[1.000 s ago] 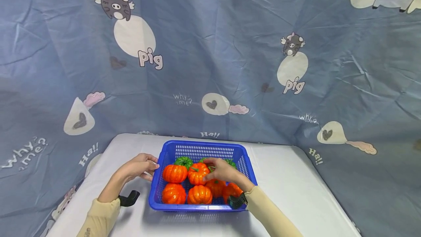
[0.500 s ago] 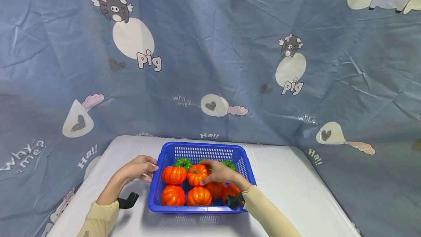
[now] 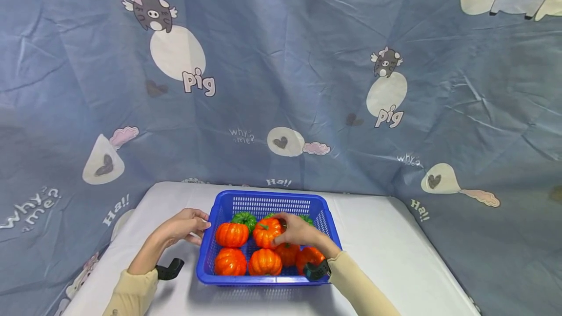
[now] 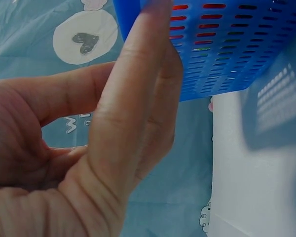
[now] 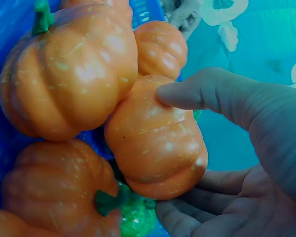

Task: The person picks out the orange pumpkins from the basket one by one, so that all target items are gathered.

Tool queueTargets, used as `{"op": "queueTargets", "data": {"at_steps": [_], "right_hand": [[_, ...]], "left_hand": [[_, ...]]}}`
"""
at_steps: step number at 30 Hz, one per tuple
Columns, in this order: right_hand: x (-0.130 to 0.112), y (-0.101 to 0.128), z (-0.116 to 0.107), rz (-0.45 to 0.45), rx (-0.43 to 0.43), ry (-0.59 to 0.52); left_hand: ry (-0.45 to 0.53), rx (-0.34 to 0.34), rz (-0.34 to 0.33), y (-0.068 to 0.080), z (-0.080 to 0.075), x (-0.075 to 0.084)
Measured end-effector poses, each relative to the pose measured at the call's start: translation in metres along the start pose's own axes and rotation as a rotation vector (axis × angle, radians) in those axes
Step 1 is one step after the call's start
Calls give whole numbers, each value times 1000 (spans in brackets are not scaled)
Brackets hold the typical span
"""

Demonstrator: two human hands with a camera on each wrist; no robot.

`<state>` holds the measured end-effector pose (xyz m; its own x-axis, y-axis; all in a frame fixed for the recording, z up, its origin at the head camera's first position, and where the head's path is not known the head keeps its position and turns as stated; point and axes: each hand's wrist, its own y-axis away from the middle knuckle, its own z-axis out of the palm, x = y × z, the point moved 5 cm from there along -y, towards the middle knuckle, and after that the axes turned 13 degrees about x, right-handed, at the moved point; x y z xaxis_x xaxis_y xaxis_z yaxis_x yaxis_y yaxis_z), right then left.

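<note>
A blue plastic basket (image 3: 263, 280) stands on the white table and holds several orange pumpkins and two green ones (image 3: 244, 217). My right hand (image 3: 284, 229) reaches into the basket and grips an orange pumpkin (image 3: 265, 232) in the middle of the back row. In the right wrist view the thumb (image 5: 202, 91) presses on top of that pumpkin (image 5: 155, 140) and the fingers curl under it. My left hand (image 3: 188, 225) lies outside the basket, its straight fingers (image 4: 133, 98) resting against the left wall (image 4: 222, 49).
The white table (image 3: 386, 257) has bare surface on both sides of the basket. A blue cartoon-print cloth (image 3: 307, 87) hangs close behind the table and drapes down its sides. Black wrist mounts (image 3: 171, 269) sit near the table's front.
The right hand has shifted slightly on the orange pumpkin and stays wrapped round it. The left hand stays against the basket's wall.
</note>
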<state>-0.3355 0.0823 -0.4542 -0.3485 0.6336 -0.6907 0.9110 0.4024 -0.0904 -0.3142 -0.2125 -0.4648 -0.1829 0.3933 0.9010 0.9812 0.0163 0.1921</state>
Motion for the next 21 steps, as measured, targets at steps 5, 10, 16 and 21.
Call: {"op": "queueTargets", "data": {"at_steps": [5, 10, 16, 21], "right_hand": [[2, 4, -10, -11, 17, -37], [4, 12, -19, -26, 18, -61], [12, 26, -35, 28, 17, -109], [15, 39, -56, 55, 38, -184]], "left_hand": [[-5, 0, -3, 0, -1, 0], [-2, 0, -6, -1, -1, -2], [6, 0, -5, -1, 0, -2], [4, -1, -4, -1, -1, -1]]}}
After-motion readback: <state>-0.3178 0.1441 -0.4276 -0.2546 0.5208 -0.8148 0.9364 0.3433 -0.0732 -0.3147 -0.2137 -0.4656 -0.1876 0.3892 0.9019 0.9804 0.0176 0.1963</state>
